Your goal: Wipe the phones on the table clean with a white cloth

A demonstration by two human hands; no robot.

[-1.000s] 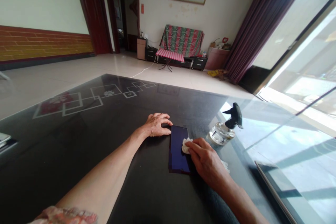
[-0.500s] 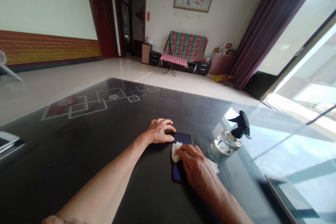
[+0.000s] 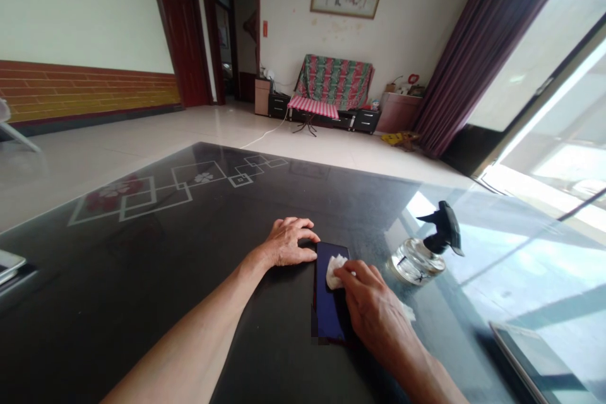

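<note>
A dark smartphone (image 3: 330, 315) lies flat on the glossy black table (image 3: 227, 214), its blue-tinted screen facing up. My left hand (image 3: 288, 242) rests on the tabletop with fingers apart, thumb and fingertips at the phone's upper left edge. Pinched in my right hand (image 3: 379, 303) is a crumpled white tissue (image 3: 334, 271), pressed on the upper part of the screen. Part of the phone's right side is hidden by that hand. Another white piece (image 3: 407, 310) of what looks like tissue shows just beyond my right wrist.
A clear spray bottle (image 3: 419, 260) with a black trigger head stands right of the phone. At the lower right lies a tablet-like device (image 3: 534, 360). A white device (image 3: 10, 265) sits at the left edge. Across the room is a striped-top folding table (image 3: 313, 106).
My right hand has slid the tissue a little to the right across the phone screen. My left hand keeps its place at the phone's edge. The view has shifted slightly.
</note>
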